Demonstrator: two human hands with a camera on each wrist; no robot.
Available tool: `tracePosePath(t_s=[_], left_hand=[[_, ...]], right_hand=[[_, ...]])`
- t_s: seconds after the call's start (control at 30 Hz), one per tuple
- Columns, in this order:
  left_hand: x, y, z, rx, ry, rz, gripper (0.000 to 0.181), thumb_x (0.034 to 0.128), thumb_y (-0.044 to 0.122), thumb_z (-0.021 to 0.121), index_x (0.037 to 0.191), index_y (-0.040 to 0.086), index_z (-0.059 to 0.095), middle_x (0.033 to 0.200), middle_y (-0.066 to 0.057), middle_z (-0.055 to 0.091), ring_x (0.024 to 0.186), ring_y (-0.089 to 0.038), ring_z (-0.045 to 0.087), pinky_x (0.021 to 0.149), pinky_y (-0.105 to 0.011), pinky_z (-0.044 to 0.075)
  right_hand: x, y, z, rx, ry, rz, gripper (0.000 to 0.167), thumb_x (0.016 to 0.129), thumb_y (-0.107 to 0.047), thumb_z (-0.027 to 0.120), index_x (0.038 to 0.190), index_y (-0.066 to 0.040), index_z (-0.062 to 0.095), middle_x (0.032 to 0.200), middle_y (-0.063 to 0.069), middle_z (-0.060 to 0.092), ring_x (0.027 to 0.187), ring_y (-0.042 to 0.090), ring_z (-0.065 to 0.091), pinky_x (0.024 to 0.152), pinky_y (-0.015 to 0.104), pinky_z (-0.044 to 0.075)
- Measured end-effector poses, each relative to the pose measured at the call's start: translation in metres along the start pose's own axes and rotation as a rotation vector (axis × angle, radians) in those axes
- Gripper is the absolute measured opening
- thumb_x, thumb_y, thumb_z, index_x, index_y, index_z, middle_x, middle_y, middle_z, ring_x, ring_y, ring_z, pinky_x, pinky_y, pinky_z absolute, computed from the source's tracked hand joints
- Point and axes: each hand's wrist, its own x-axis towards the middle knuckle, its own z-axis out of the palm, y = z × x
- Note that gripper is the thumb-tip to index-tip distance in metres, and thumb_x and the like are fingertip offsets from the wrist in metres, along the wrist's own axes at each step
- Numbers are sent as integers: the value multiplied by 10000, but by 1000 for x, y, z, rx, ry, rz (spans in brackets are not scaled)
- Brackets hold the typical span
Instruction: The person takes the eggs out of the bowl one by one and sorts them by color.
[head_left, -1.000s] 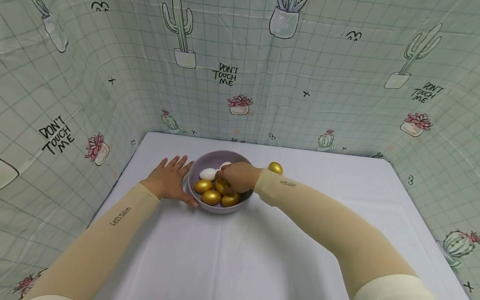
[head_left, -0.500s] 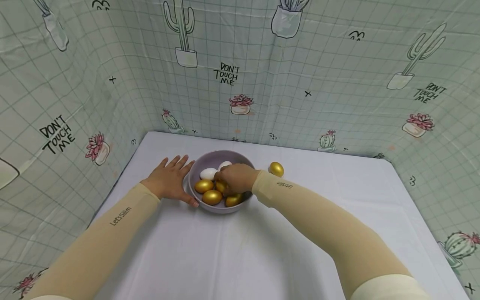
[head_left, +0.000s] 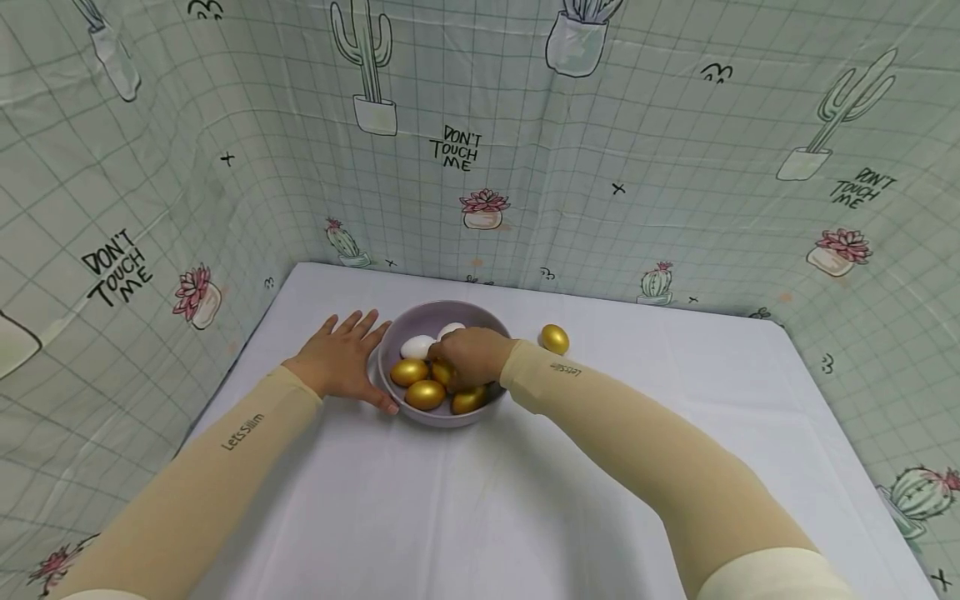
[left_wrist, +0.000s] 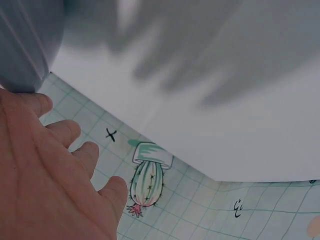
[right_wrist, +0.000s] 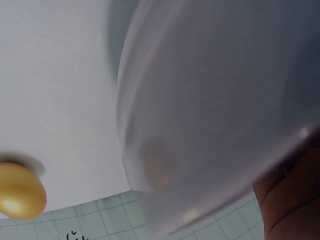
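Note:
A purple bowl (head_left: 442, 421) (left_wrist: 30, 45) (right_wrist: 215, 90) holds white eggs (head_left: 417, 347) at its back and several golden eggs (head_left: 425, 395) nearer the front. My left hand (head_left: 337, 360) (left_wrist: 50, 175) lies beside the bowl's left side, fingers spread, with the thumb and a fingertip against the bowl. Inside the bowl, my right hand (head_left: 476, 357) (right_wrist: 295, 200) reaches down from the right, its thumb and fingers round a golden egg (head_left: 442, 372) in the middle. The hand covers part of the eggs, and its fingertips are partly hidden.
One more golden egg (head_left: 555, 338) (right_wrist: 22, 192) rests on the white tabletop (head_left: 465, 508), to the right of the bowl and behind my right forearm. Patterned cloth (head_left: 570, 167) with cactus drawings rises behind the table and along both sides.
My right hand has shifted slightly left inside the bowl. The golden egg at the bowl's front right has moved a little to the right. My left hand has stayed in place.

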Motion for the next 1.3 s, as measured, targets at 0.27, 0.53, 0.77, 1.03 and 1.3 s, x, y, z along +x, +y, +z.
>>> tracePosePath(t_s=[0.27,0.53,0.77,1.03,1.3], left_hand=[[0,2,-2,8,4,4,1357,590,859,695,1573,28,266,1614,-236,186,1473,-431,166,1153,-621,119],[1,3,-1,2,5,8,1372,581,861,699,1576,28,253,1620,-229,170,1477,-426,153,1158,-613,111],[1,2,-2,-4,1,9,1396,575,857,709,1581,22,221,1624,-223,154,1482,-423,132,1161,-608,97],[0,2,-3,-29,-1,7,1408,568,840,732,1576,2,217,1618,-238,160,1479,-431,135,1158,-616,102],[0,2,-4,-36,-7,5,1414,568,843,730,1574,-6,215,1620,-240,148,1479,-433,129,1156,-620,94]], right_hand=[[-2,0,0,19,14,-6,383,884,-204,756,1253,-142,671,1022,-10,645,883,141,589,856,298,494],[-4,0,0,19,21,-7,398,875,-200,758,1258,-143,667,1035,-3,633,891,146,591,863,305,497],[-4,2,-1,22,41,-10,465,855,-187,768,1305,-146,658,1127,14,649,962,144,607,917,298,482],[-10,6,-11,15,66,-21,470,888,-252,732,1337,-155,632,1131,8,644,960,151,619,923,307,489],[-35,12,-36,57,90,11,538,848,-237,754,1362,-172,605,1151,-18,608,957,153,589,888,328,490]])
